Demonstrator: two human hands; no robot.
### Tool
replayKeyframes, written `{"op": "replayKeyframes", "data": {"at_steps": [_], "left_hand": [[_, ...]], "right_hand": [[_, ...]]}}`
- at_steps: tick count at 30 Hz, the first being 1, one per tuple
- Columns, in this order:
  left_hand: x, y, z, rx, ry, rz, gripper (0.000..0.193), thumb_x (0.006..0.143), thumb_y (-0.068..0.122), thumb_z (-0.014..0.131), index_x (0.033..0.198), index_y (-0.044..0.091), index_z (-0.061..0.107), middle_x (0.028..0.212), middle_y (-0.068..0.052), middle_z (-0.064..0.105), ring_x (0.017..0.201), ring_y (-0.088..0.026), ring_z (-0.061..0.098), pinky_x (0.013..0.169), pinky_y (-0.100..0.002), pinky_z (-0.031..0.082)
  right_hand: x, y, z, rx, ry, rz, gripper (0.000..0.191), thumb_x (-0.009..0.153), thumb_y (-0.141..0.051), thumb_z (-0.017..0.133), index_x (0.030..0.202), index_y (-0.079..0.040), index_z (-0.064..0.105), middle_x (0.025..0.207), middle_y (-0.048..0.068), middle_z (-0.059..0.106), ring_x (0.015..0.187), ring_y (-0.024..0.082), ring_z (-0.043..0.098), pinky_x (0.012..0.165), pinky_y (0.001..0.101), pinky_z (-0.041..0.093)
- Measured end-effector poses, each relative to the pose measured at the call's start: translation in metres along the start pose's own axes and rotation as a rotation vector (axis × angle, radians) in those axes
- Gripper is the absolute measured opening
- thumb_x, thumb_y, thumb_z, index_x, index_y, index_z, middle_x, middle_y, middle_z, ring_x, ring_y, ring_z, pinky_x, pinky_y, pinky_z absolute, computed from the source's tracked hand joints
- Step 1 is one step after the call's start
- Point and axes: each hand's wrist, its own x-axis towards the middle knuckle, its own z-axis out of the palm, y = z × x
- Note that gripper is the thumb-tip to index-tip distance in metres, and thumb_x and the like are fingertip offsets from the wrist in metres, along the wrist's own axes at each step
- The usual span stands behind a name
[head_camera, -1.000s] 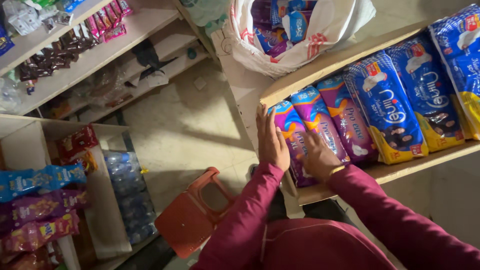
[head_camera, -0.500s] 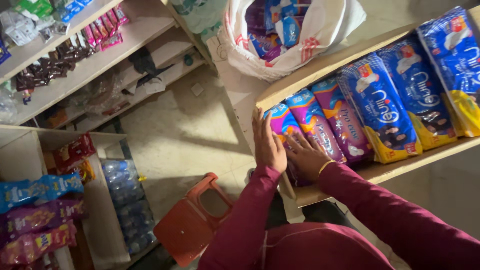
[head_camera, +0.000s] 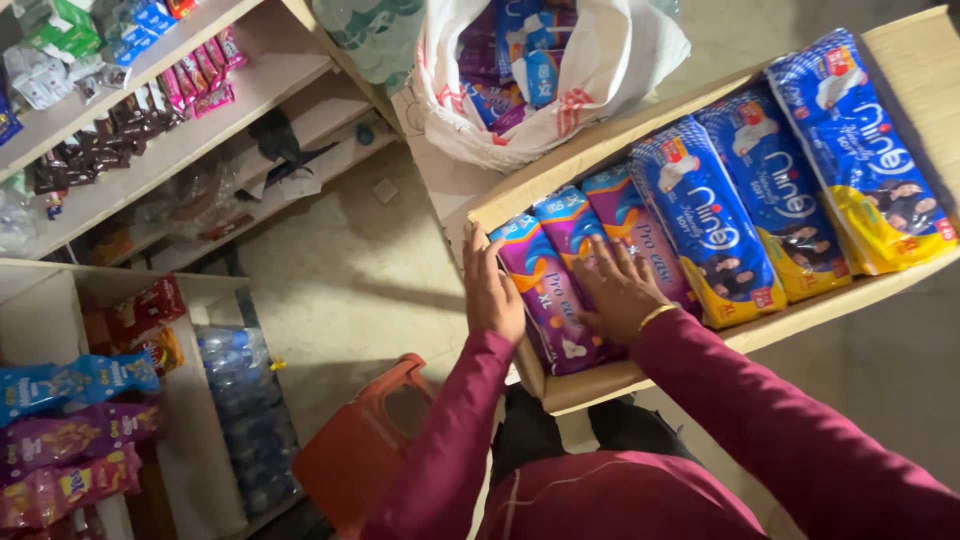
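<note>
On the wooden shelf (head_camera: 800, 310), spread fingers (head_camera: 610, 262) press three purple packs (head_camera: 560, 290) beside three blue packs (head_camera: 775, 190).

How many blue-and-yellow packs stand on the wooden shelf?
3, side by side right of the purple packs: one nearest the right hand, one in the middle, one at the far right. None looks hidden.

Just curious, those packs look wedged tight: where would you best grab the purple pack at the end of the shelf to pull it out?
Probably by its near bottom edge, coming from the open front of the wooden shelf. The purple pack stands packed against its neighbour, with the left hand flat on its outer side and the right hand on its face, so only that front edge offers a grip.
</note>
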Motion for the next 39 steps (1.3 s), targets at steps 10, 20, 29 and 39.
{"op": "replayKeyframes", "data": {"at_steps": [10, 20, 29, 39], "left_hand": [[-0.004, -0.003, 0.012, 0.063, 0.001, -0.003, 0.051, 0.083, -0.017, 0.048, 0.13, 0.001, 0.054, 0.162, -0.024, 0.035, 0.154, -0.043, 0.031, 0.128, -0.049, 0.027], [-0.001, 0.003, 0.009, 0.077, 0.038, 0.008, 0.038, 0.08, -0.012, 0.058, 0.116, 0.0, 0.057, 0.161, -0.023, 0.035, 0.151, -0.045, 0.032, 0.124, -0.051, 0.029], [-0.001, -0.01, -0.027, 0.036, -0.056, 0.086, 0.037, 0.074, 0.0, 0.072, 0.108, 0.002, 0.059, 0.161, -0.024, 0.031, 0.143, -0.06, 0.028, 0.119, -0.061, 0.031], [0.011, -0.075, -0.085, 0.029, -0.309, 0.428, 0.052, 0.094, 0.049, 0.07, 0.125, 0.009, 0.062, 0.165, -0.026, 0.029, 0.144, -0.061, 0.035, 0.12, -0.062, 0.035]], "right_hand": [[-0.049, 0.031, -0.01, 0.228, -0.068, 0.117, 0.075, 0.086, -0.054, 0.068, 0.145, -0.015, 0.044, 0.153, 0.024, 0.038, 0.142, 0.045, 0.04, 0.107, 0.0635, 0.042], [-0.094, -0.014, -0.024, 0.196, 0.215, 0.021, 0.059, 0.09, -0.055, 0.061, 0.131, -0.013, 0.062, 0.137, 0.016, 0.062, 0.121, 0.034, 0.063, 0.098, 0.0474, 0.051], [-0.065, -0.015, 0.008, 0.074, 0.175, 0.095, 0.036, 0.093, -0.052, 0.058, 0.12, -0.033, 0.073, 0.13, 0.001, 0.07, 0.113, 0.028, 0.071, 0.09, 0.0429, 0.058], [-0.062, -0.059, 0.009, 0.003, 0.205, 0.661, 0.054, 0.09, -0.066, 0.058, 0.121, -0.026, 0.078, 0.106, 0.011, 0.079, 0.101, 0.031, 0.075, 0.089, 0.0451, 0.059]]}}
